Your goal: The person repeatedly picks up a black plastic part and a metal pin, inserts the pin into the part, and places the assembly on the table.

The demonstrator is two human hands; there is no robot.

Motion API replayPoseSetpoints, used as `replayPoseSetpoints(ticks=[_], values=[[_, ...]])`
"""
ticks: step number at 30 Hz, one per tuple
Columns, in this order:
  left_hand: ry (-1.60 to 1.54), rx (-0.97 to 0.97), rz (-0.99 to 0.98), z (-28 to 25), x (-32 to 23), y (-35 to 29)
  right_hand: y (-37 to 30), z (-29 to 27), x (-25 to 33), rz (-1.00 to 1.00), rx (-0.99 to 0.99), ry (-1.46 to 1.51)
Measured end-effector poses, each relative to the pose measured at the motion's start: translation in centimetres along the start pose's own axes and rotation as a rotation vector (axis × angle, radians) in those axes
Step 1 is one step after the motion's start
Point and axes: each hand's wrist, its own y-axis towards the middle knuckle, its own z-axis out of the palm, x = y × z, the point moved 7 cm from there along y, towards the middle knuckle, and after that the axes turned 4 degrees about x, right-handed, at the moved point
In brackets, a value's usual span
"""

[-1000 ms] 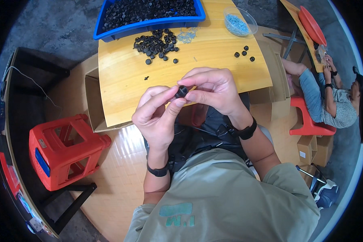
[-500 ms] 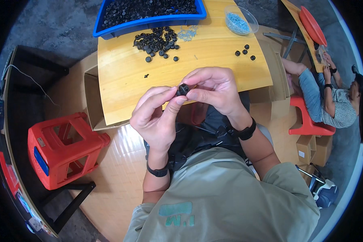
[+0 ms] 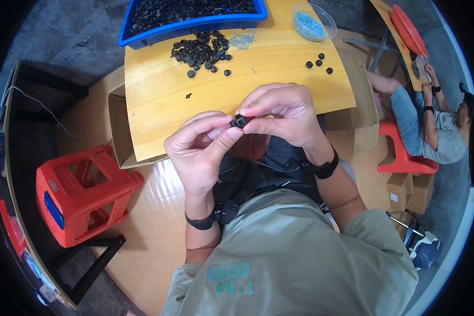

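Note:
Between my two hands, just off the table's near edge, is a small black round plastic part (image 3: pixel 240 121). My left hand (image 3: pixel 203 147) pinches its left side with thumb and fingers. From the other side, my right hand (image 3: pixel 282 113) grips the same part by thumb and fingertips, which hide some of it. On the wooden table (image 3: pixel 158 110) ahead lies a heap of black round plastic parts (image 3: pixel 197 51). A tiny black piece (image 3: pixel 188 96) lies alone nearer to my left hand. Several thin silvery-blue pins or screws (image 3: pixel 242 39) are scattered beside the heap.
A blue tray (image 3: pixel 195 25) full of black parts stands at the far edge. A clear bowl (image 3: pixel 312 26) holds bluish pins, with several black pieces (image 3: pixel 319 63) nearer me. Red stools (image 3: pixel 84 195) flank the table; a seated person (image 3: pixel 437 126) works at the right.
Both hands still hold the black part. My right hand has shifted slightly right, my left slightly left, and the part looks turned a little between the fingertips.

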Motion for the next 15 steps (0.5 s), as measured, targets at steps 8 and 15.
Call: replayPoseSetpoints(ticks=[8, 15], values=[[-0.079, -0.085, 0.019, 0.8, 0.0, -0.1, 0.3, 0.3, 1.8, 0.008, 0.018, -0.265], [-0.145, -0.121, -0.063, 1.3, 0.6, -0.4, -0.4, 1.8, 4.2, -0.211, -0.128, -0.766]])
